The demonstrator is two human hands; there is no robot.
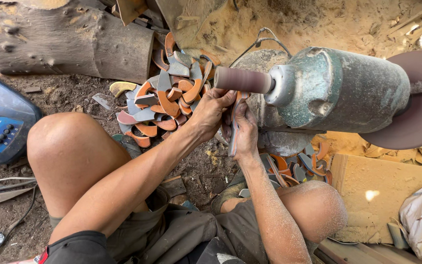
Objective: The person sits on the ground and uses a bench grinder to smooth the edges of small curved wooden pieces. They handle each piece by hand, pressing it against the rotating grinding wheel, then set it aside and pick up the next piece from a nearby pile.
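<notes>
Knees bent at the frame's bottom, we grip a curved wooden piece (234,128) at centre, left hand (211,111) and right hand (245,129) both closed on it, under the sanding drum (242,79). We'd press lightly, keeping fingertips off the abrasive.

- Warm, bright daylight fills the scene; the green motor housing (348,90) sits in even, soft light.
- Above the motor housing, the sawdust-covered ground is brightest, near washed out.
- Small sunlit patches glare on the wooden board (382,195) below the motor housing.
- Below and left of the motor housing, deep shadow lies between the knees.
- Focus is sharp throughout; the log (64,36) far left of the motor housing bows with wide-angle distortion.
</notes>
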